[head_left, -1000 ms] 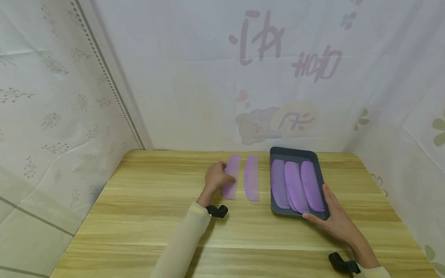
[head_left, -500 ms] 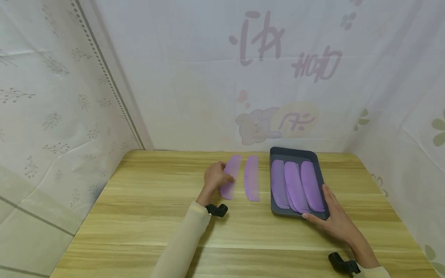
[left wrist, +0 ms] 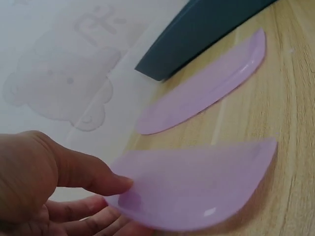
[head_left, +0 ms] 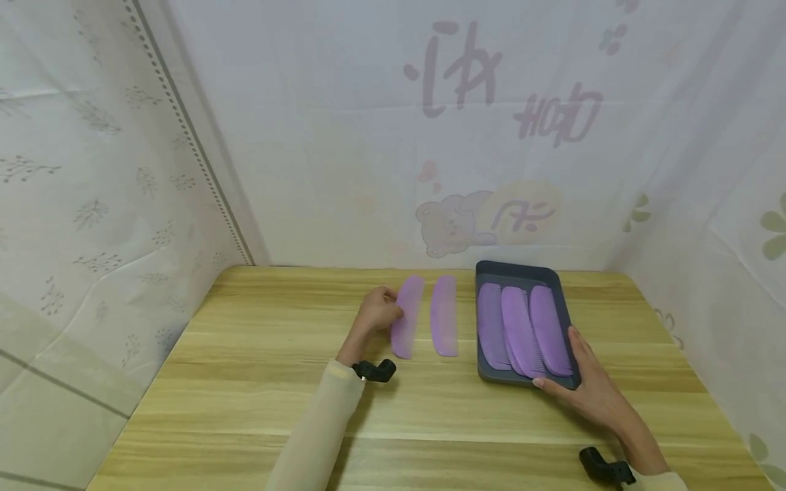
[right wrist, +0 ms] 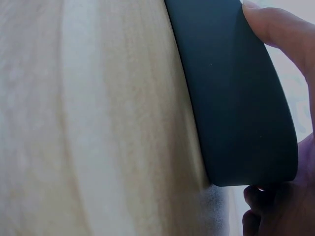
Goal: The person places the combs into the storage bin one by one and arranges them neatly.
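Note:
A translucent purple comb [head_left: 406, 327] is pinched along its curved spine by my left hand [head_left: 375, 311]. In the left wrist view the thumb [left wrist: 110, 183] lies on its upper face and the other fingers go under the spine, which is tipped up off the table. A second purple comb [head_left: 443, 317] lies flat just to its right. My right hand [head_left: 598, 389] grips the near right corner of a dark grey tray [head_left: 518, 273], thumb at the front rim and fingers along the right side. Several purple combs [head_left: 522, 331] lie in that tray, some overlapping.
The wood-grain table [head_left: 454, 423] reaches back to a white printed curtain [head_left: 344, 136]. More printed cloth hangs at the left and right sides. A black wrist camera mount [head_left: 376, 370] sits on the left wrist, and another mount [head_left: 604, 467] on the right.
My left hand has drawn back slightly to the left, its thumb now nearer the comb's spine. The held comb has turned a little more upright in view. The right hand and tray stay put.

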